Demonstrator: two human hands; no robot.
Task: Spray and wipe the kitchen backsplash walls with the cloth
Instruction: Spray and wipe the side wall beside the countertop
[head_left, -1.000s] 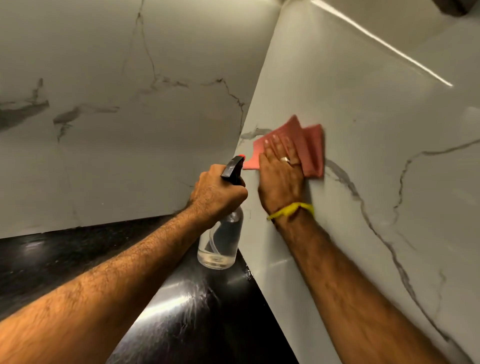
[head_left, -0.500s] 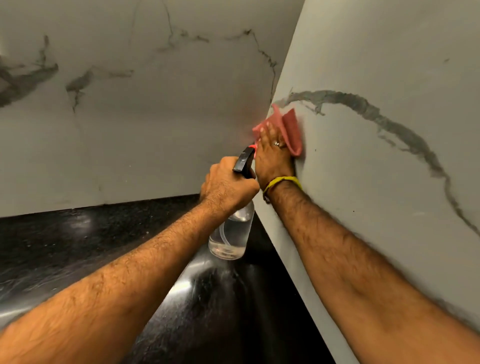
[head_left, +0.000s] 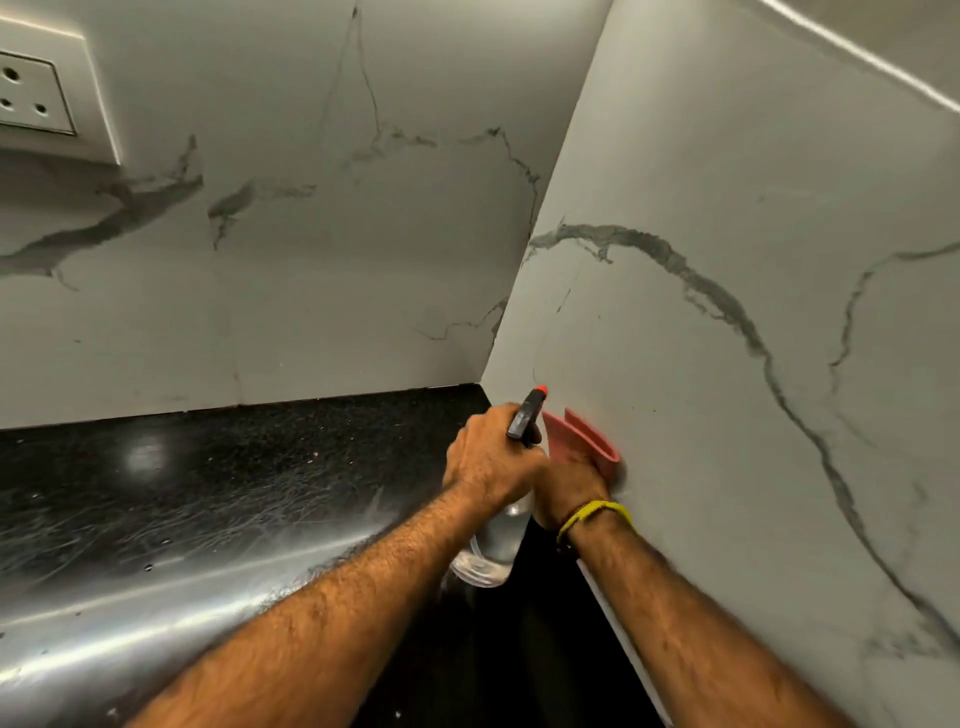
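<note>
My right hand (head_left: 569, 491), with a yellow wristband, presses a folded pink cloth (head_left: 584, 439) flat against the right marble backsplash wall (head_left: 727, 364), low down near the counter. My left hand (head_left: 488, 457) grips a clear spray bottle (head_left: 493, 545) by its black trigger head with the orange nozzle, held just left of the cloth and above the counter. Liquid shows in the bottle's bottom. The back backsplash wall (head_left: 285, 286) meets the right wall in a corner.
A glossy black stone counter (head_left: 182, 519) runs under both walls. A white wall socket plate (head_left: 31, 93) sits at the upper left of the back wall. A bright light strip (head_left: 857, 52) crosses the top right.
My right hand has slid the cloth down the right wall toward the counter. My left hand with the bottle has followed it down. The view has shifted and now takes in the socket.
</note>
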